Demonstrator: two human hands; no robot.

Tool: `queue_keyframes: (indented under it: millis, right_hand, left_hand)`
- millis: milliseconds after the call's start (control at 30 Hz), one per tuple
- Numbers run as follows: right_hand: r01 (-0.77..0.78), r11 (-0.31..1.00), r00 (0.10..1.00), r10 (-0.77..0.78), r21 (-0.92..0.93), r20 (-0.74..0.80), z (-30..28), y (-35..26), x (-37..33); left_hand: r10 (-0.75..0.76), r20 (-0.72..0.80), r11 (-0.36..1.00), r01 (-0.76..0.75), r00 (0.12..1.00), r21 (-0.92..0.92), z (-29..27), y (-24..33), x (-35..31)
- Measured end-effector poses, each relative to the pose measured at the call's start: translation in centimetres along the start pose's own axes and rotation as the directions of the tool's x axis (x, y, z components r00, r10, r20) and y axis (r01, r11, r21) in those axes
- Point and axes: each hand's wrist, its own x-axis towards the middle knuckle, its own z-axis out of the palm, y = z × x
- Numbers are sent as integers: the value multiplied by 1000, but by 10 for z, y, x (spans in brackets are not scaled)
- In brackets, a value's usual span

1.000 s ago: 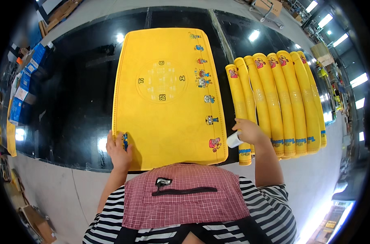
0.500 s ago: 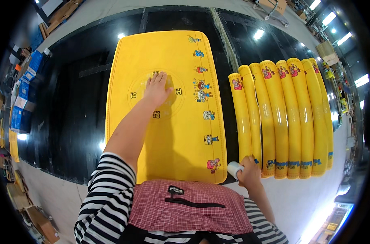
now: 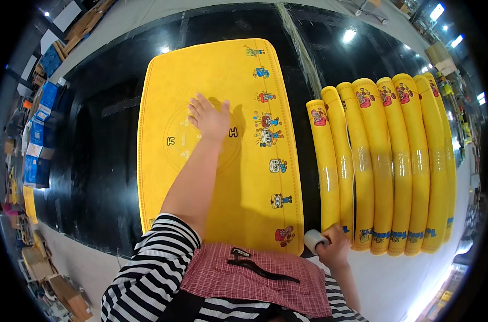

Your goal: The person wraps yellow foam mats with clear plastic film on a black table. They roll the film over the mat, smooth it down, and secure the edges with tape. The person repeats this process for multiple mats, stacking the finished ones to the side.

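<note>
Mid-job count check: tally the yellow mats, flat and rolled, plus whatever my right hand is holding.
Flat yellow mat: 1
Rolled yellow mats, side by side: 8 visible
Pale tape roll in the right hand: 1
Total: 10

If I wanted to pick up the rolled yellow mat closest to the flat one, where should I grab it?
Best taken, I'd say, around its middle, from the left: this rolled mat is a long tube with black tabletop showing along that side, while the next roll lies close on its right. The right hand, holding a white hollow roll, crowds its near end.
</note>
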Motion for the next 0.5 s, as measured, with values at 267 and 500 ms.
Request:
queue_keyframes:
  millis: [267,500]
  right_hand:
    - [-16,999,999,17,38,-28,0,5,-4]
    - [2,999,999,0,44,-40,3,3,-7]
  left_hand:
    - [939,316,319,691,-138,-648,-27,153,-125]
    - [604,254,728,-393,755,-562,-27,23,-110]
